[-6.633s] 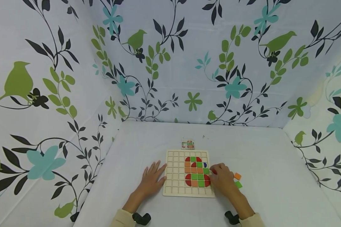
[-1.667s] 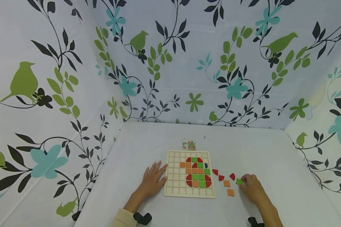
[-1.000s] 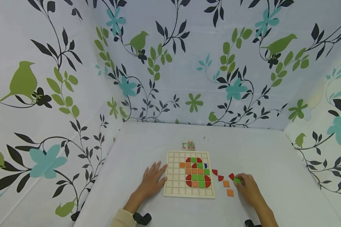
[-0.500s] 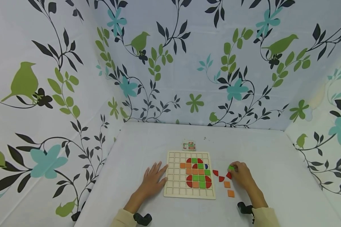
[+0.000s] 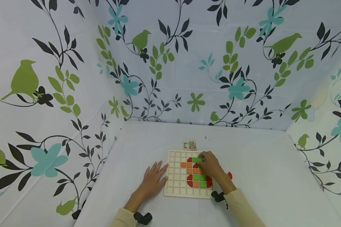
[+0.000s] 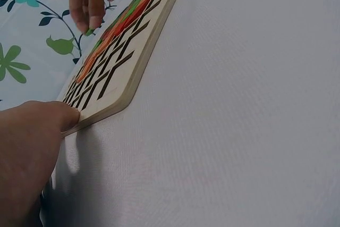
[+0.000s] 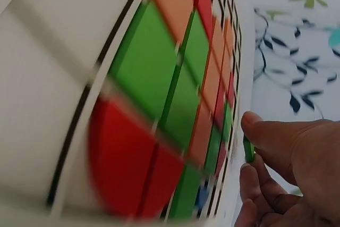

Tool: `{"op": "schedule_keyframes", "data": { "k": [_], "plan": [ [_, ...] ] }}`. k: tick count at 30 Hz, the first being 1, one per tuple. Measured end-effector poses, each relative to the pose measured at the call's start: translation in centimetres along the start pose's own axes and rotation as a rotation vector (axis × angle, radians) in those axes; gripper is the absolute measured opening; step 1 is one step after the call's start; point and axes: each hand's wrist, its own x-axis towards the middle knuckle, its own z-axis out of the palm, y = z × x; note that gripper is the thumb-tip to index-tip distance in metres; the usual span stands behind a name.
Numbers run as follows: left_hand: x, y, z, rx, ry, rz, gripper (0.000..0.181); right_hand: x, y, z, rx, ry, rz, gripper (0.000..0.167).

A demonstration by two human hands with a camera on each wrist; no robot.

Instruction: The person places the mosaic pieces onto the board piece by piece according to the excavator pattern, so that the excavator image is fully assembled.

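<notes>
A wooden grid board (image 5: 174,190) lies on the white table, its right half partly filled with red, orange and green tiles. My left hand (image 5: 152,181) rests at the board's left edge, fingers spread and straight; its thumb touches the rim in the left wrist view. Above the board's upper right part, my right hand (image 5: 213,166) pinches a green tile (image 7: 248,150) between thumb and fingers. A small blue piece (image 7: 202,195) sits in the board. The right hand hides some upper-right cells in the head view.
A small printed pattern card (image 5: 189,144) lies behind the board. A red tile (image 5: 230,175) shows beside the right forearm, which hides other loose pieces. Patterned cloth walls (image 5: 170,63) stand around the table.
An orange tile has joined the board's pattern on its left side. My right hand has carried the green tile from the loose pieces leftward over the board. The left hand stays put.
</notes>
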Motion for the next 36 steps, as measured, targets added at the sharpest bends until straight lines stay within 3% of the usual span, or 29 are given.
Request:
{"op": "schedule_keyframes", "data": {
  "k": [6, 10, 20, 36],
  "plan": [
    [-0.1, 0.0, 0.0, -0.016, 0.016, 0.010, 0.058, 1.3, -2.6, 2.5, 0.022, -0.125, -0.165, 0.024],
    [0.0, 0.0, 0.0, -0.012, 0.021, 0.026, 0.058, 2.0, -3.7, 4.0, -0.053, -0.134, -0.244, 0.022],
    [0.1, -0.2, -0.1, 0.000, 0.010, 0.024, 0.057, 2.4, -6.1, 5.4, -0.211, -0.176, -0.293, 0.013],
    [0.0, 0.0, -0.2, 0.015, 0.017, 0.031, 0.057, 2.2, -6.0, 5.3, -0.299, -0.193, -0.411, 0.009]
  ]
}}
